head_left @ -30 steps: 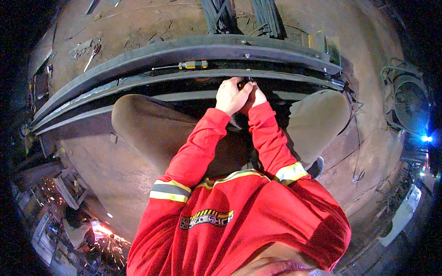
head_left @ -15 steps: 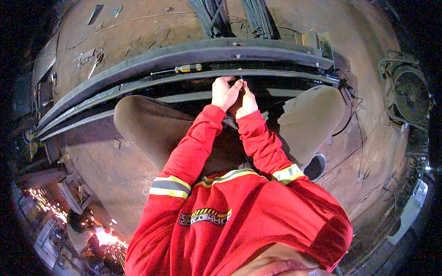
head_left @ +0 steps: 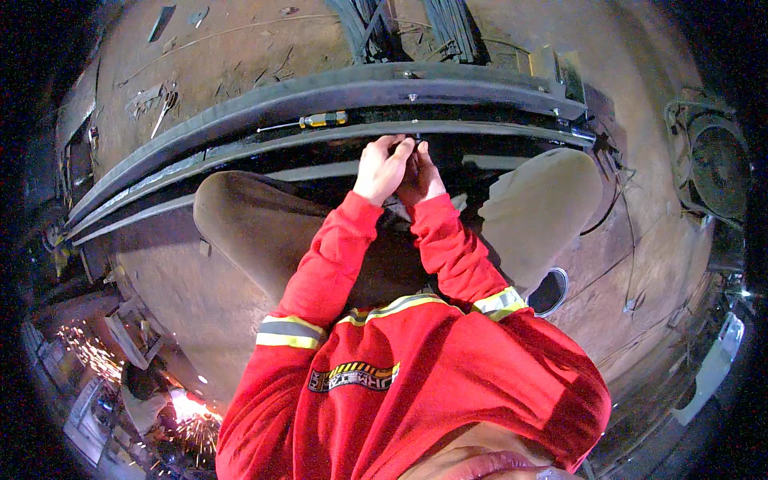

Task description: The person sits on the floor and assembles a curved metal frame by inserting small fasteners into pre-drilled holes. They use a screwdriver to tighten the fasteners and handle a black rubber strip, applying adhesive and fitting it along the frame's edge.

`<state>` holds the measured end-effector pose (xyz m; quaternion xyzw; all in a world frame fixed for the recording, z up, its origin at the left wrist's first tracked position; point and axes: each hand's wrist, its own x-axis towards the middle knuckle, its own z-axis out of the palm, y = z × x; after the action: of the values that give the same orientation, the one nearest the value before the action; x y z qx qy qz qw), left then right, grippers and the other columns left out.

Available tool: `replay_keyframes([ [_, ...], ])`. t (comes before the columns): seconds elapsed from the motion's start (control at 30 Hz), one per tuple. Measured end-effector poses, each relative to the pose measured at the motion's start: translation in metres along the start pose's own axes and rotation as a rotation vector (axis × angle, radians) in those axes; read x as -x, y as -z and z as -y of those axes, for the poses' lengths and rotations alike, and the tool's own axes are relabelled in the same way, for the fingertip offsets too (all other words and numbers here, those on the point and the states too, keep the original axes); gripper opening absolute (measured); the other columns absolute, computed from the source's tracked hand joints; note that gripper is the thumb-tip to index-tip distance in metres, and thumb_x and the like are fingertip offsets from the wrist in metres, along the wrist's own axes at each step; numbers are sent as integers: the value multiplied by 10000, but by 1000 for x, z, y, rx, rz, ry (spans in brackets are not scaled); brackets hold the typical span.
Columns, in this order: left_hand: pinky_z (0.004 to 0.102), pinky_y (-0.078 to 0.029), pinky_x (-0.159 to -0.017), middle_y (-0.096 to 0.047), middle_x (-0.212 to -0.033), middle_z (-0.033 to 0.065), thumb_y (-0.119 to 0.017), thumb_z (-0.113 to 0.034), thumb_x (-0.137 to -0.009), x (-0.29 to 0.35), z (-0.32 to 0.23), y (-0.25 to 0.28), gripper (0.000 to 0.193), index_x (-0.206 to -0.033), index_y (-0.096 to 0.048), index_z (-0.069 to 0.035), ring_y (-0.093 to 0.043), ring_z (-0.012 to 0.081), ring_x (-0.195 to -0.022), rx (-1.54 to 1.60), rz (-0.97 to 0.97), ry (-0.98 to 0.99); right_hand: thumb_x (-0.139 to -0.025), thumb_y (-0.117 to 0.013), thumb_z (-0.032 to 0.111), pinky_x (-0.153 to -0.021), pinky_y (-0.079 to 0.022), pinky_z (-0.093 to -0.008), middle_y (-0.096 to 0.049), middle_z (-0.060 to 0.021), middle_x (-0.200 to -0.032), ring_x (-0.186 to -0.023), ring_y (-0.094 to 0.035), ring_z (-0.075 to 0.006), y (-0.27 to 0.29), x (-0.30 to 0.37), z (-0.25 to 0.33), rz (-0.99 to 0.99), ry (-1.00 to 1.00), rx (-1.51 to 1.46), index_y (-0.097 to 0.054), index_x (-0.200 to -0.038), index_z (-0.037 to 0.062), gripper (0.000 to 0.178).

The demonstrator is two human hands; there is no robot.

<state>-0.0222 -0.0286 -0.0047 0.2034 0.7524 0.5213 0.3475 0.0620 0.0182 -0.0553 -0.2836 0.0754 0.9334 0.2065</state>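
From my remote view, the left hand (head_left: 381,170) and right hand (head_left: 421,178) meet just on the near side of the middle metal bar (head_left: 480,127), fingers curled, tips bunched around a small dark piece (head_left: 417,138); whether either hand pinches it, I cannot tell. I note the piece near a small bolt (head_left: 415,122) on that bar. Left of the hands, a yellow-and-black screwdriver (head_left: 323,119) lies between the bar and the far beam (head_left: 336,98).
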Motion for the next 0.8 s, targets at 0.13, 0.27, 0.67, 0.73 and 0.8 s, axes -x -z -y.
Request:
replay_keyframes([
  [0.13,262,-450,-811,-634,-974,106,-561,-153,-878,17,-10,38,288,-1075,-564,57,-580,149,-902,-111,-20,-66,-920,-450,447,-656,-474,-301,-578,-38,-749,-688,-556,-180,-21,6,-9,-110,164,108,-559,-900,92,372],
  [0.27,246,-450,-650,-623,-777,53,-567,-184,-866,18,-27,47,230,-918,-590,39,-548,97,-697,175,-113,-32,-944,-437,383,-561,-430,-273,-519,-31,-691,-595,-485,-151,-30,5,-14,-326,286,191,-493,-801,90,332],
  [0.67,278,-448,-585,-604,-659,88,-583,-190,-836,18,-25,46,221,-841,-603,29,-553,135,-599,-5,-129,52,-941,-284,450,-448,-327,-318,-368,-13,-559,-465,-365,-172,-23,-6,9,-373,21,260,-450,-741,105,432],
  [0.73,279,-448,-579,-603,-648,96,-584,-191,-830,17,-24,43,224,-829,-606,32,-558,147,-587,-41,-128,52,-948,-234,489,-421,-208,-280,-214,21,-504,-418,-212,-125,-52,6,13,-393,-102,38,-355,-644,122,492],
  [0.8,278,-449,-579,-601,-643,104,-587,-193,-823,14,-20,41,229,-820,-608,36,-564,160,-582,-99,-129,46,-942,-292,370,-442,-230,-311,-261,-1,-535,-460,-246,-157,-27,-1,25,-295,-167,11,-403,-708,100,373],
])
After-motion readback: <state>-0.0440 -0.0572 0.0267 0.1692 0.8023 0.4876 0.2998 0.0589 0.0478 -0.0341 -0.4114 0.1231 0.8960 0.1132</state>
